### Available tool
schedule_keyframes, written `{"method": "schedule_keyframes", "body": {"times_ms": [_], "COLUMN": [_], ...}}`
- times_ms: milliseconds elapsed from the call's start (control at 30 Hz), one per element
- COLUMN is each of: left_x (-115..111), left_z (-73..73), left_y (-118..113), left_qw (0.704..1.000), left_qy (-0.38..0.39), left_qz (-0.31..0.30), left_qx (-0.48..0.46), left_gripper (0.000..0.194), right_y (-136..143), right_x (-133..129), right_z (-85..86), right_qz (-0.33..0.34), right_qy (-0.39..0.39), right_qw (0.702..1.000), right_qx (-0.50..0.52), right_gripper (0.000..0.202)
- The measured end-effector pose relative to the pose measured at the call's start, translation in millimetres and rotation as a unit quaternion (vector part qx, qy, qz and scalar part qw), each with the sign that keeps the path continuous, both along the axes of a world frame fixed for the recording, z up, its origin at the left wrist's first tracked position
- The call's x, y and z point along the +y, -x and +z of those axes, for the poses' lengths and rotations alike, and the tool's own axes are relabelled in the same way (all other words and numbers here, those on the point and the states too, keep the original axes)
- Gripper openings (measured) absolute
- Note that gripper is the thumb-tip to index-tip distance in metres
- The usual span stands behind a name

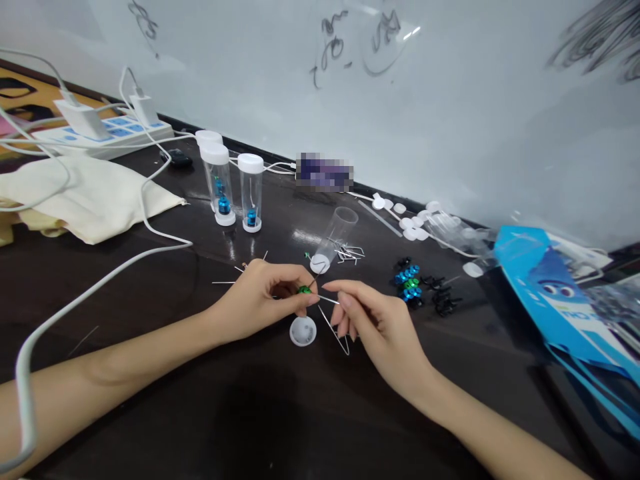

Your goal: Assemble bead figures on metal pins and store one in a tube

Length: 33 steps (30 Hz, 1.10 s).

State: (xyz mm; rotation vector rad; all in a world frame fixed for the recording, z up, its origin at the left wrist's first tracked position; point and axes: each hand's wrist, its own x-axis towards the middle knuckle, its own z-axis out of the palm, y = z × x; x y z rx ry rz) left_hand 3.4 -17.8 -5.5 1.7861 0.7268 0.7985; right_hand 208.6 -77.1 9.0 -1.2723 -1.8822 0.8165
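Backing the table (260, 427): a whiteboard (450, 87) with black scribbles spans the far side, its dark bottom frame bounding the work there.
Table surface: dark and glossy, a broad stretch running between the left forearm (165, 340) and the right forearm (480, 413).
Right edge: a blue printed bag (520, 260) lies well apart from the hands.
Left edge: a cream cloth (95, 193) lies in front of a white power strip (120, 130); a white cable (23, 373) loops down, crossing the forearm in view.
Left hand (273, 287): thumb and fingers closed, pinching a green piece (304, 290).
Right hand (380, 320): thumb and forefinger pinching a thin rod (329, 299), other fingers curled; whether the rod touches the green piece cannot be told.
Tubes: three lidded clear ones (253, 187) stand upright beyond the left hand, blue pieces inside; an uncapped tube (343, 230) is nearer, its white base just past the fingers.
White cap (303, 331): open side up, just below the left fingertips.
Small parts: blue and green pieces (407, 283) beside black ones (445, 297), beyond the right hand; bent wires (350, 252) near the uncapped tube.
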Motion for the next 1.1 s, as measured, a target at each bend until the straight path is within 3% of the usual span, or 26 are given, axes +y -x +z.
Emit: {"method": "schedule_keyframes", "body": {"times_ms": [100,167,233,300,400,467,600,933,1100], "left_x": [-1.0,-0.4,1.0,2.7,4.6,4.7,3.2,3.8,8.8], "left_z": [0.9,1.8,2.3,2.3,1.3,0.5,-1.1,-1.2,9.1], "left_y": [0.1,0.0,0.0,0.1,0.1,-0.2,-1.3,-1.9,-1.2], "left_qw": [0.999,0.999,1.0,1.0,0.996,0.994,0.991,0.982,0.979], "left_qy": [-0.036,-0.037,-0.016,0.019,0.069,0.092,0.11,0.129,0.093], "left_qz": [0.009,0.012,0.011,0.006,-0.006,-0.012,-0.017,-0.023,0.005], "left_qx": [0.022,0.021,0.006,-0.021,-0.052,-0.062,-0.078,-0.134,-0.179], "left_gripper": [0.015,0.015,0.014,0.014,0.013,0.012,0.013,0.011,0.007], "right_y": [2.5,3.2,3.0,1.8,-0.9,-2.5,-3.2,1.1,-3.9], "right_x": [2.3,3.3,3.3,2.7,1.9,1.6,1.0,0.7,5.4], "right_z": [2.1,3.0,3.6,3.4,0.7,-1.8,-2.7,7.1,10.7], "right_qz": [0.011,0.011,-0.008,-0.023,0.002,0.025,0.035,0.031,0.015], "right_qy": [0.129,0.139,0.07,-0.058,-0.227,-0.275,-0.291,-0.23,-0.312], "right_qw": [0.987,0.985,0.997,0.995,0.953,0.933,0.928,0.95,0.915], "right_qx": [0.096,0.102,0.036,-0.074,-0.202,-0.231,-0.231,-0.207,-0.258], "right_gripper": [0.023,0.023,0.02,0.016,0.017,0.019,0.019,0.026,0.022]}}
